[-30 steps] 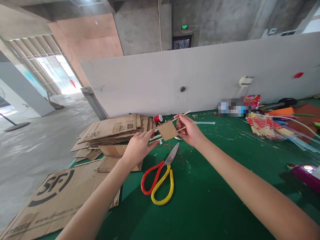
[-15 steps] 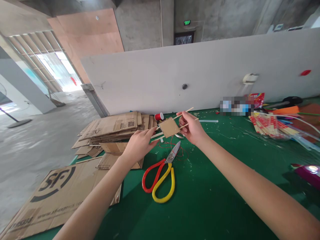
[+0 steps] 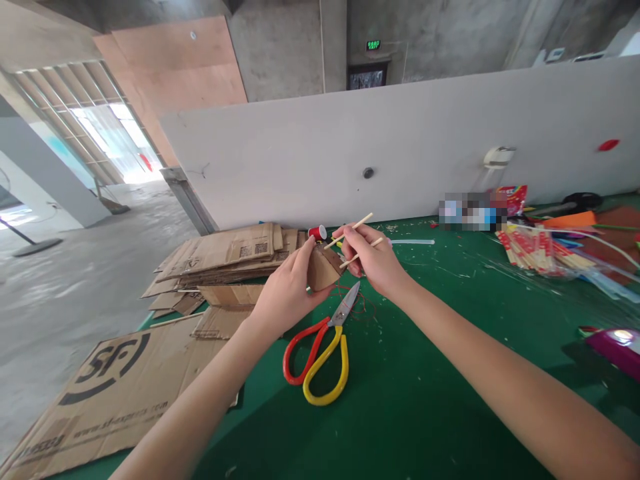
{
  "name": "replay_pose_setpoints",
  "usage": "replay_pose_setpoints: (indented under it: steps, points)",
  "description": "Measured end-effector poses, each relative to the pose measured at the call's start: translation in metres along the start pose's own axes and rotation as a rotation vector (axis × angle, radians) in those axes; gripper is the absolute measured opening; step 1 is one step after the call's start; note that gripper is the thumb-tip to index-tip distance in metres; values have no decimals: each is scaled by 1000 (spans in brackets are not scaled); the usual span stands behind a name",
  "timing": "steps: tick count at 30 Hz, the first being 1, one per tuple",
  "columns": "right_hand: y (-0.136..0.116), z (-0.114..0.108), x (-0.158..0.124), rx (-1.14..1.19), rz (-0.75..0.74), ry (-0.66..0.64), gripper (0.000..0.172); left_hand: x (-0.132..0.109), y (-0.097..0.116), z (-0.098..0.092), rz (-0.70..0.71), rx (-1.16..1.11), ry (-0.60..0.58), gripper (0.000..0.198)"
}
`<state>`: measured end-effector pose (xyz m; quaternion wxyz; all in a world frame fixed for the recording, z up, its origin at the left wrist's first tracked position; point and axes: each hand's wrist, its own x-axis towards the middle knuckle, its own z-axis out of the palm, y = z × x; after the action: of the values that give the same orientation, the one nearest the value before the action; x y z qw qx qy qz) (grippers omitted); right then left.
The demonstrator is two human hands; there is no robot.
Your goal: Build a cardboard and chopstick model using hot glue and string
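Observation:
My left hand is closed round a small cardboard box-like piece, thumb beneath it and fingers along its far side. Two thin wooden sticks stick out of its right side. My right hand grips these sticks between thumb and fingers, close to the cardboard. Just below the hands lie large scissors with one red and one yellow handle, blades pointing away. Thin red thread trails by the blades. Behind the cardboard piece rests a red thread spool.
Flattened cardboard is stacked at the left, with a large printed sheet nearer. Packaged wooden sticks and craft materials lie at the right, beyond a purple object. A white partition borders the green table.
The cardboard piece has been turned and tilted, showing its side. My left hand has moved in to wrap round it; my right hand has shifted slightly left with the sticks.

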<state>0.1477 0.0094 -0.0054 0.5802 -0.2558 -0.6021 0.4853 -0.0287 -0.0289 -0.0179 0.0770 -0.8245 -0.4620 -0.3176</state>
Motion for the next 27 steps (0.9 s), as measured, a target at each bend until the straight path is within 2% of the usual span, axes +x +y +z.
replay_pose_setpoints:
  steps: [6, 13, 27]
  points:
    - [-2, -3, 0, -111, -14, -47, 27, -2, -1, 0, 28, -15, 45, 75]
    - [-5, -1, -2, -142, -30, -14, 30, -1, 4, 1, -16, -61, 29, 76]
    - [-21, 3, -7, -175, -100, -33, 29, 2, 6, -5, 39, -170, 143, 72]
